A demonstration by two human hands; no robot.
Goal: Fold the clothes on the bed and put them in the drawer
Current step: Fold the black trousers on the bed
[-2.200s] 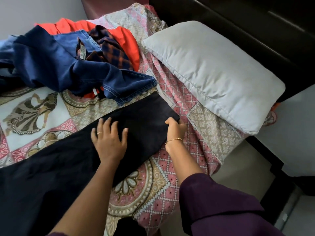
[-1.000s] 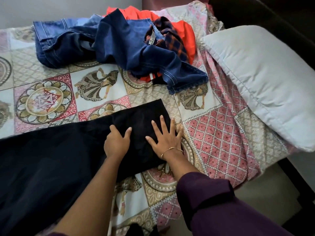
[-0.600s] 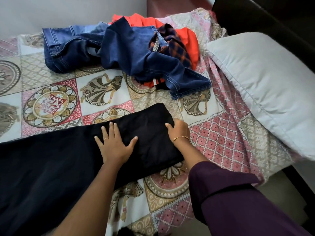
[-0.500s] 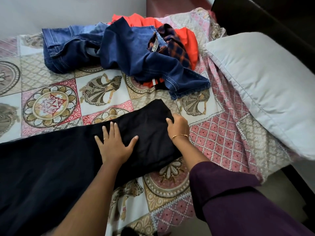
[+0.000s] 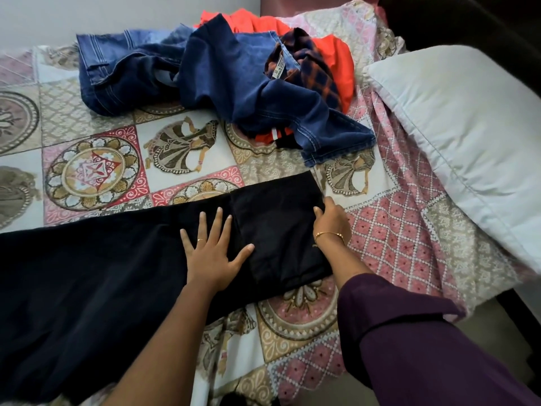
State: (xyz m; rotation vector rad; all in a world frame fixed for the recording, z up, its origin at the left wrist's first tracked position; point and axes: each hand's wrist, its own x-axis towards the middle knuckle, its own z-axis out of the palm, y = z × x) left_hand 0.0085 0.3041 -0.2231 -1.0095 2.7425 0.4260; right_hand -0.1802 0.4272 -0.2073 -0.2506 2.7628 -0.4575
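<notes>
Black cotton trousers [image 5: 123, 268] half folded, just in front of the heap of blue denim jeans [image 5: 222, 83].
Left hand [image 5: 212, 253] presses flat; right hand [image 5: 332, 221] pinches the folded end. Heap beyond is unfolded; no drawer in view.

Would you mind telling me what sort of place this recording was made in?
Most likely a home bedroom: a bed under a patterned bedsheet, a pale pillow at its head, and loose clothes such as blue jeans heaped on it.
</notes>
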